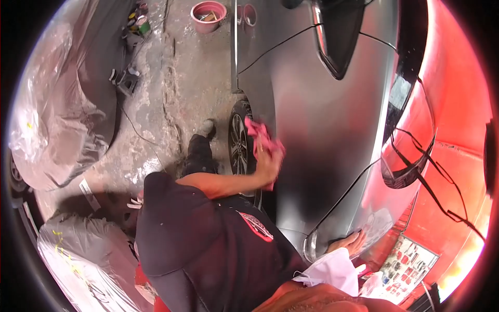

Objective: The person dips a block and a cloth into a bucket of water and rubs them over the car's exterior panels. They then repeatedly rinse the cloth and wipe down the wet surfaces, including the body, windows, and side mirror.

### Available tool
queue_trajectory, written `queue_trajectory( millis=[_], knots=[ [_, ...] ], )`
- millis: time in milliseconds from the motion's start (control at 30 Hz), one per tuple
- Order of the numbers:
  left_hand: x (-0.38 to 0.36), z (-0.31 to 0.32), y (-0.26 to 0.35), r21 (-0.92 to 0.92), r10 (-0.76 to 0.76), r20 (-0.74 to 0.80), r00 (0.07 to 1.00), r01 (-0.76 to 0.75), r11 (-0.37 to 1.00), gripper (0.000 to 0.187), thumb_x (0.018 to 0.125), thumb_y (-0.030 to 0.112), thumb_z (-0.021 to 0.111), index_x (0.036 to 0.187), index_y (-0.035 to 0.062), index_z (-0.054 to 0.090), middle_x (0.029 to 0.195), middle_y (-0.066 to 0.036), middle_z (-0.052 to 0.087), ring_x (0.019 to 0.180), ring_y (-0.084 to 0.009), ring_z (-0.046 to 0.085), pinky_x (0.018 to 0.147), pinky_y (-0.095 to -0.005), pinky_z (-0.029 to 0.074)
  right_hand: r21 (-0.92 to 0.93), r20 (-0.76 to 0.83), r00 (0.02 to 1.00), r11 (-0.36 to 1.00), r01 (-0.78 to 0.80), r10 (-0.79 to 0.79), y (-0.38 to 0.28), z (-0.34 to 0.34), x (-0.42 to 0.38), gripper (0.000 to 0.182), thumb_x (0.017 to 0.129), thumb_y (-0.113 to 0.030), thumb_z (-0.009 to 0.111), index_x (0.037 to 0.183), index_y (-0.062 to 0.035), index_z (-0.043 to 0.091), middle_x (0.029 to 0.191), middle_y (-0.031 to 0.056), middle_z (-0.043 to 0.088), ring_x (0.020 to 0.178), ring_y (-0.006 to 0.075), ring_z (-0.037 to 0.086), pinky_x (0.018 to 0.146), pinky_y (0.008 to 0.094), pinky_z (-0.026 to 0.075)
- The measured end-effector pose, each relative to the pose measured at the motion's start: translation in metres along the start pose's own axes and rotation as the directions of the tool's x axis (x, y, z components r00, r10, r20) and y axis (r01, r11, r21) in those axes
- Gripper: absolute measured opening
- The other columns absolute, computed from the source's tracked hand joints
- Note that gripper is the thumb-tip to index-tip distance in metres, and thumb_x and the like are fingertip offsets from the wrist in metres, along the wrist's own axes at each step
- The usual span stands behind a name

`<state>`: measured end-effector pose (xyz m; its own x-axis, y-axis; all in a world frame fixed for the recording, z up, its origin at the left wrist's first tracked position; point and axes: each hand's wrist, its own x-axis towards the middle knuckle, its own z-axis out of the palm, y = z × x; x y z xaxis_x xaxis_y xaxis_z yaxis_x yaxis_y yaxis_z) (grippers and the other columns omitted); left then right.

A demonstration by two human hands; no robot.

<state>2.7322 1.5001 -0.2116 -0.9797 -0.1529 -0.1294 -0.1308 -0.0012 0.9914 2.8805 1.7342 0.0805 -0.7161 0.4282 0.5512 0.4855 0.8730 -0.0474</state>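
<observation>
My left hand (pixel 269 165) is closed around a crumpled pink cloth (pixel 260 136). It holds the cloth against the grey car's side panel (pixel 312 140), just beside the dark-spoked wheel (pixel 239 136). The hand is slightly blurred. Lower right, my right hand (pixel 354 242) lies on the car near a lamp (pixel 310 246), with its fingers stretched out. White fabric (pixel 332 271) near my face covers part of the right wrist. Nothing shows in the right hand's visible fingers.
A pink tub (pixel 209 27) with things in it stands on the worn concrete floor. Nearby are several cans (pixel 141 25) and a small grey stool (pixel 126 81). Plastic sheeting (pixel 47 119) covers something large at left. The car's mirror (pixel 340 52) sticks out at the top.
</observation>
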Motion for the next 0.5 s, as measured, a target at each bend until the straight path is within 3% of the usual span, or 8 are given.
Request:
queue_trajectory(
  millis=[67,167,200,267,333,400,500],
  knots=[
    [-0.027,-0.010,0.020,0.066,0.197,0.081,0.977,-0.203,0.977,0.079,0.093,0.038,0.051,0.150,-0.0052,0.017,0.153,-0.030,0.019,0.142,-0.0430,0.017,0.119,-0.0447,0.013,-0.020,0.010,0.999,0.999,0.040,-0.039,0.013,0.001,-0.001,0.046,0.101,-0.034,0.044,0.126,0.0006,0.060,0.135,0.0240,0.053,0.131,0.0373,0.044,0.111,0.0504,0.030],
    [0.014,-0.043,0.058,0.095,0.333,-0.009,0.943,-0.331,0.939,0.088,0.090,0.032,0.057,0.151,-0.0071,0.009,0.157,-0.031,0.009,0.146,-0.0457,0.006,0.120,-0.0472,0.007,-0.045,-0.060,0.998,0.999,-0.024,0.022,0.015,0.005,0.004,0.051,0.100,-0.039,0.045,0.133,-0.0009,0.054,0.139,0.0229,0.050,0.132,0.0386,0.043,0.112,0.0510,0.030],
    [0.041,-0.050,0.071,0.059,0.264,-0.059,0.963,-0.261,0.964,0.089,0.089,0.033,0.058,0.151,-0.0072,0.008,0.156,-0.032,0.010,0.146,-0.0463,0.007,0.120,-0.0479,0.007,-0.042,-0.059,0.998,0.999,-0.012,0.010,-0.001,0.008,0.014,0.051,0.100,-0.039,0.045,0.133,-0.0009,0.054,0.139,0.0229,0.050,0.132,0.0386,0.043,0.112,0.0510,0.030],
    [0.120,-0.069,0.097,0.052,0.268,-0.205,0.941,-0.263,0.963,0.086,0.089,0.032,0.059,0.151,-0.0051,0.014,0.152,-0.037,0.016,0.144,-0.0486,0.013,0.119,-0.0490,0.012,0.268,-0.133,0.991,0.962,0.048,-0.012,-0.057,-0.003,0.038,0.059,0.099,-0.045,0.046,0.139,-0.0005,0.046,0.144,0.0229,0.044,0.133,0.0405,0.041,0.112,0.0520,0.029],
    [0.200,-0.083,0.093,-0.164,0.169,-0.335,0.927,-0.234,0.958,0.079,0.090,0.038,0.059,0.150,-0.0020,0.025,0.150,-0.037,0.023,0.141,-0.0509,0.020,0.117,-0.0495,0.017,0.399,-0.163,0.986,0.913,0.083,-0.018,-0.111,-0.014,0.068,0.064,0.099,-0.047,0.047,0.142,-0.0003,0.042,0.146,0.0228,0.042,0.133,0.0415,0.040,0.112,0.0526,0.028],
    [0.258,-0.087,0.054,-0.122,-0.031,-0.346,0.938,-0.012,0.992,0.075,0.093,0.047,0.054,0.147,-0.0009,0.033,0.149,-0.035,0.027,0.139,-0.0503,0.024,0.116,-0.0493,0.020,-0.010,-0.205,0.863,0.883,0.470,-0.462,-0.169,-0.016,0.116,0.065,0.099,-0.044,0.049,0.144,0.0017,0.038,0.149,0.0243,0.038,0.139,0.0377,0.035,0.114,0.0492,0.028],
    [0.297,-0.105,0.023,-0.051,-0.171,-0.248,0.954,0.164,0.985,0.082,0.094,0.060,0.044,0.147,-0.0025,0.033,0.149,-0.034,0.028,0.141,-0.0478,0.023,0.117,-0.0483,0.018,0.108,-0.177,0.795,0.792,0.601,-0.580,-0.257,0.001,0.176,0.072,0.099,-0.051,0.044,0.147,0.0010,0.032,0.153,0.0231,0.032,0.143,0.0379,0.026,0.115,0.0521,0.023]
  ],
)
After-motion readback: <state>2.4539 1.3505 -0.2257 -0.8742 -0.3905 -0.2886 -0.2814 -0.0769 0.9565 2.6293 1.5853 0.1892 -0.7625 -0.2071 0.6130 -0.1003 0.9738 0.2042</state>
